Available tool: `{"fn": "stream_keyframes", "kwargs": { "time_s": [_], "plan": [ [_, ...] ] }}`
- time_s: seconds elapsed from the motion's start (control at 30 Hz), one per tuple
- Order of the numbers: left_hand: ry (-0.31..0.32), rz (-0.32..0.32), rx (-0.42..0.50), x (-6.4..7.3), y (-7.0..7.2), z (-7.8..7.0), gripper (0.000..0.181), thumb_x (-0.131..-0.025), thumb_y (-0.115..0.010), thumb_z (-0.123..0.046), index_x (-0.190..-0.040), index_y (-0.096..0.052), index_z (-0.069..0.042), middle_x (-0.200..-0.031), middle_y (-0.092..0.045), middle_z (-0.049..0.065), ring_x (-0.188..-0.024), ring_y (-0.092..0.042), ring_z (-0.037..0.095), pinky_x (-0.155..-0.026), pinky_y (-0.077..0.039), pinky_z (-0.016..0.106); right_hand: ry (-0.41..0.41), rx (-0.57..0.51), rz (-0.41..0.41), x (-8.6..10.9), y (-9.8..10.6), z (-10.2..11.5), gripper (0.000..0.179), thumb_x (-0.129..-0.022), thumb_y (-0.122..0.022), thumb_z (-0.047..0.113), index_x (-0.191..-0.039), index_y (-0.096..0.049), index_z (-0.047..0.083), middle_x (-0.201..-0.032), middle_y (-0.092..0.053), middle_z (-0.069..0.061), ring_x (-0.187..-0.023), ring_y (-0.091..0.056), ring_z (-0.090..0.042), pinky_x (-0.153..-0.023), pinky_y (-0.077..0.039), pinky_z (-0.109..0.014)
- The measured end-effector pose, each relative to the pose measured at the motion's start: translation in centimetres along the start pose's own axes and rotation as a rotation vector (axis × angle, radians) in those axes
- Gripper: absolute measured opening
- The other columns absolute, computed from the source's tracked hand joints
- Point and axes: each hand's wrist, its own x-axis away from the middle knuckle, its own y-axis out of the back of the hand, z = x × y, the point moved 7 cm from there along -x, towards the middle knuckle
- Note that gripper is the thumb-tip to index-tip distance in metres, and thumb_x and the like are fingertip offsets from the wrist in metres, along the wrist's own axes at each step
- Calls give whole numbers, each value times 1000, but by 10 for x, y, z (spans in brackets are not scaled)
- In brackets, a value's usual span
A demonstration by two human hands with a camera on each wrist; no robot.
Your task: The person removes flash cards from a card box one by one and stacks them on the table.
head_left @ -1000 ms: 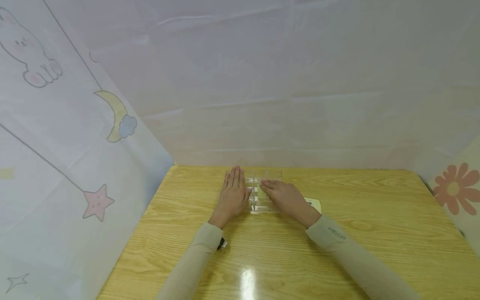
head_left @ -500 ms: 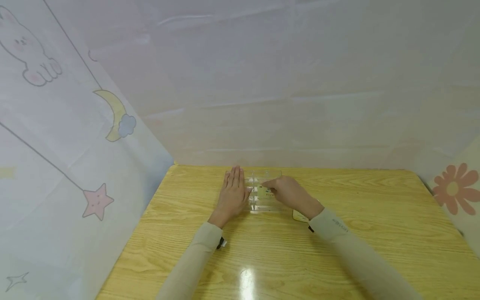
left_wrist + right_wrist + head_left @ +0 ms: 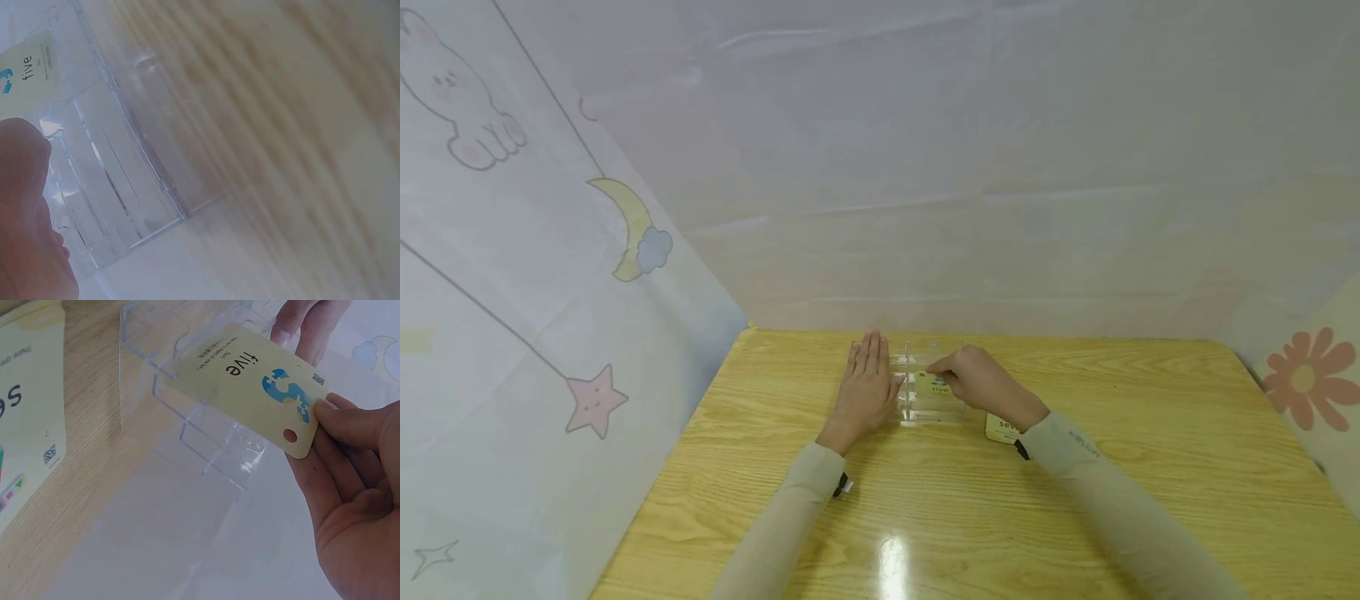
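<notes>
A clear plastic holder with stepped slots stands near the table's back edge. On its left side rests my left hand, fingers straight and together. My right hand pinches a pale yellow number card marked "five" by its edge, thumb on the printed face. The card's far end is in the holder, seen best in the right wrist view. In the left wrist view, the left thumb side lies against the holder, close to the "five" card.
Another pale yellow card, reading "seve" where visible, lies on the wooden table under my right wrist. A patterned cloth wall rises directly behind the table, and another stands at the left.
My right hand has shifted slightly right and turned, its fingers now pinching the card's edge, so more of the "five" card shows. The left hand has stayed still.
</notes>
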Motion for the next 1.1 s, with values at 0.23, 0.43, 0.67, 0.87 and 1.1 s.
{"fn": "stream_keyframes", "kwargs": {
  "time_s": [0.23,0.43,0.67,0.87,1.1],
  "plan": [
    [5,18,-4,0,1,-1,74,-107,-28,-45,-157,1,1,-166,9,17,-156,-1,32,-128,-2,47,-14,12,-2,-1,2,-2,24,-95,-62,4,-114,-74,7,-107,-77,-9,-91,-74,-20,-76,-61,-29],
    [4,24,-3,1,1,-1,74,-107,-26,-46,-157,2,1,-166,9,17,-156,-4,33,-128,-4,47,-10,-10,1,-2,3,-2,24,-95,-61,3,-115,-74,6,-107,-77,-9,-89,-75,-20,-74,-61,-29],
    [-4,0,9,1,3,-1,75,-106,-32,-44,-157,-2,2,-166,6,18,-156,-3,32,-128,-5,47,-22,-24,-26,-3,8,-2,23,-95,-62,5,-114,-74,6,-106,-77,-8,-89,-75,-20,-76,-61,-30],
    [-7,-2,9,0,4,-2,75,-106,-34,-43,-157,-2,2,-166,5,19,-156,-2,32,-128,-5,47,-23,-40,-59,-2,14,-3,24,-94,-62,4,-115,-74,7,-105,-77,-8,-88,-75,-20,-74,-61,-28],
    [5,6,16,0,2,-2,74,-106,-34,-43,-157,-4,2,-166,6,18,-156,-3,33,-128,-4,47,-46,-94,-92,0,21,-11,25,-97,-60,6,-119,-72,8,-109,-77,-8,-90,-75,-21,-74,-60,-27]
  ]
}}
